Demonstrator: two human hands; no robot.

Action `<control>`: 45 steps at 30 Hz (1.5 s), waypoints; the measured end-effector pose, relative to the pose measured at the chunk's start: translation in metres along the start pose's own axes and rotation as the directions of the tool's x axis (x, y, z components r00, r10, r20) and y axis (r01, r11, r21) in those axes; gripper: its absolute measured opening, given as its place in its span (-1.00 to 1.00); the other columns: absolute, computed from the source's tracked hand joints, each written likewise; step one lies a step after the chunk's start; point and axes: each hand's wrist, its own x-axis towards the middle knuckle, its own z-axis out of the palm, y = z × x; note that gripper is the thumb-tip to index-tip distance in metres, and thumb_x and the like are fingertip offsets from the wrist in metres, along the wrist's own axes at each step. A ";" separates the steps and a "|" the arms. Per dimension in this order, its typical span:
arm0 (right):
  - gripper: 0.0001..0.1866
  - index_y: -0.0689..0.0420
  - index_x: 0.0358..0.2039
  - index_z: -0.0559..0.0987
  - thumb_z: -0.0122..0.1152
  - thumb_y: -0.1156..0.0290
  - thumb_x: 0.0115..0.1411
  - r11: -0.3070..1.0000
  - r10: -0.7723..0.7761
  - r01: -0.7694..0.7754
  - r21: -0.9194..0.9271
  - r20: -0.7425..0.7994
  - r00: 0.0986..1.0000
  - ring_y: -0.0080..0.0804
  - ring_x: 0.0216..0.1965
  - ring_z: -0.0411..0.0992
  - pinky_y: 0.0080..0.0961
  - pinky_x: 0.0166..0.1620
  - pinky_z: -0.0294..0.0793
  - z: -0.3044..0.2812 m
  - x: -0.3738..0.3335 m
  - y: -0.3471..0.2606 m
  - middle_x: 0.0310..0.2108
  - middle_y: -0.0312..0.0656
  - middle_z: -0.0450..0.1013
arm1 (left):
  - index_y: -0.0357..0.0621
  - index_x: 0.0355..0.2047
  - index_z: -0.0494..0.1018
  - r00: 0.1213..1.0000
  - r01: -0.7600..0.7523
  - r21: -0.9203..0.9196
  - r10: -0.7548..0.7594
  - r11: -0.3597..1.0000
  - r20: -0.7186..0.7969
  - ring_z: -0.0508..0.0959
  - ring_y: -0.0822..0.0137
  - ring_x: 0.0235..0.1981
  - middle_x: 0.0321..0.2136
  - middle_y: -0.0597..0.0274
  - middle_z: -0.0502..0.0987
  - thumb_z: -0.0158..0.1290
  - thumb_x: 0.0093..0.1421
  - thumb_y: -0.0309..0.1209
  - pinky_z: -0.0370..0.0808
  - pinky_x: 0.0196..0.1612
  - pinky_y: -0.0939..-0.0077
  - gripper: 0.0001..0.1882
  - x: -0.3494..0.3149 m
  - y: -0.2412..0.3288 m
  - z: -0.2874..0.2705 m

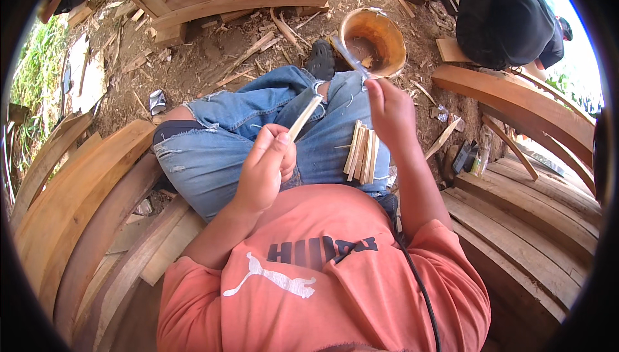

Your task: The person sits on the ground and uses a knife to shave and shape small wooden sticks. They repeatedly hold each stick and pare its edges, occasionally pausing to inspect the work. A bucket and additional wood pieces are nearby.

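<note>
My left hand (269, 161) is closed round the lower end of a thin wooden stick (305, 118), which points up and to the right over my lap. In my right hand (392, 112), raised at the right knee, is a knife (350, 57); its long grey blade slants up and left, somewhat blurred, and the handle is hidden by the fingers. Blade and stick are apart. Several split wooden sticks (362, 153) lie side by side on my right thigh, just below the right hand.
An orange bucket (393, 45) stands on the chip-strewn ground ahead. Wooden panelled furniture (238, 0) is at the far left. Curved timbers (97, 191) flank my left, with boards (516, 223) and a curved beam (509, 94) to the right. Another person (506, 23) sits at far right.
</note>
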 end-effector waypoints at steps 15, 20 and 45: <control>-0.59 0.14 -0.30 0.63 0.16 0.04 0.49 0.971 -0.104 0.104 0.215 -0.008 0.995 0.23 -0.26 0.57 0.06 -0.20 0.50 0.009 -0.018 -0.009 -0.39 0.08 0.59 | -0.03 -0.01 0.32 0.999 -0.013 0.031 0.014 0.999 -0.053 0.12 0.57 -0.62 -0.58 0.47 0.14 -0.13 0.62 -0.24 0.07 -0.56 0.61 -0.84 0.004 -0.005 0.001; -0.57 0.11 -0.34 0.60 0.20 -0.03 0.43 0.926 -0.367 0.340 0.164 0.187 0.911 0.21 -0.33 0.57 0.06 -0.28 0.52 0.032 -0.057 -0.036 -0.43 0.03 0.57 | -0.08 -0.09 0.30 0.994 0.022 0.063 -0.015 0.998 -0.110 0.11 0.62 -0.65 -0.60 0.49 0.15 -0.17 0.63 -0.29 0.03 -0.60 0.61 -0.84 0.009 -0.010 0.009; -0.48 0.11 -0.27 0.66 0.01 -0.09 0.53 0.990 0.065 -0.055 -0.128 0.078 0.995 0.16 -0.32 0.61 0.08 -0.21 0.55 0.017 -0.013 0.030 -0.44 0.02 0.61 | -0.07 0.01 0.26 0.989 -0.102 0.243 0.072 0.965 0.129 0.13 0.60 -0.59 -0.56 0.48 0.21 -0.13 0.63 -0.24 0.10 -0.50 0.58 -0.82 0.004 -0.022 0.011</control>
